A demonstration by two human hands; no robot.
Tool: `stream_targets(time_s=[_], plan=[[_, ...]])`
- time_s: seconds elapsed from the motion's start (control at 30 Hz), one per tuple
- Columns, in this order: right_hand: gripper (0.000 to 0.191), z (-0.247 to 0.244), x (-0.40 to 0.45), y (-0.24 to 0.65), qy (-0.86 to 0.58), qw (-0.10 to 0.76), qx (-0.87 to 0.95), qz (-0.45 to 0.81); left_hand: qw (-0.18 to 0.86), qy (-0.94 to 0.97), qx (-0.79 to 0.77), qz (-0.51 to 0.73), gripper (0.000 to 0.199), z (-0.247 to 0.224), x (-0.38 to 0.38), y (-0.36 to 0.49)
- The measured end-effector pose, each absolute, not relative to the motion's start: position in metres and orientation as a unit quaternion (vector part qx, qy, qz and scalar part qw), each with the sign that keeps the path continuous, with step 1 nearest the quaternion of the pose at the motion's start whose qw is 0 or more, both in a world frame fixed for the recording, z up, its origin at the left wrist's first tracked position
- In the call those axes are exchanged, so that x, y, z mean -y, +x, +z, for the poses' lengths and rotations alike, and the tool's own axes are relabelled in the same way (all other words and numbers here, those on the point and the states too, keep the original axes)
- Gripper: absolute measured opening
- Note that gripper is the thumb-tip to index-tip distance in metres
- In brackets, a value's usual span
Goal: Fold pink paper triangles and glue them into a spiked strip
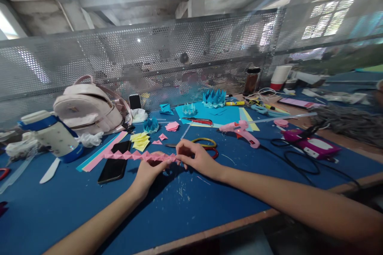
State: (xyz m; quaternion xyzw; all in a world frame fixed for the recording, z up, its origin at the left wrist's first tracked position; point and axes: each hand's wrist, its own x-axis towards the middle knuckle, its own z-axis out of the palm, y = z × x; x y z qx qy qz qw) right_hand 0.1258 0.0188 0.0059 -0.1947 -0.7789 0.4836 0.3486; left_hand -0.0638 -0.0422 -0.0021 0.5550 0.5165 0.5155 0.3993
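A long pink strip of folded paper points (128, 154) stretches leftward from my hands, above the blue table. My left hand (151, 171) is closed on it, thumb and fingers pinching near its right end. At that same end my right hand (194, 157) pinches the paper with its fingertips. Beyond my right hand lie scissors (209, 143) with yellow and red handles, partly hidden by the hand. Small folded pink pieces (163, 136), a pink paper stack (172, 126) and yellow paper squares (139, 141) are just past my hands. Under the strip rests a black phone (112, 169).
A pink glue gun (241, 130) with a black cord lies right, near a magenta box (311, 143). Blue paper crowns (214, 99) stand at the back on blue sheets (194, 116). A bottle (54, 135) and a pale backpack (86, 107) are left. A perforated metal screen (149, 55) stands behind.
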Motion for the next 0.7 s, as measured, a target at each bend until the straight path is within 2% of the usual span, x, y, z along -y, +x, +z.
stream_targets(time_s=[0.2,0.7], plan=[[0.015,0.0056,-0.0194,0.1253,-0.212,0.361,0.796,0.438,0.400,0.547,-0.515,0.525,0.027,-0.0004,0.0432,-0.0635],[0.010,0.0040,-0.0219,0.1248,-0.256,0.369,0.810,0.377,0.404,0.541,-0.518,0.525,0.028,-0.0018,0.0411,-0.0643]])
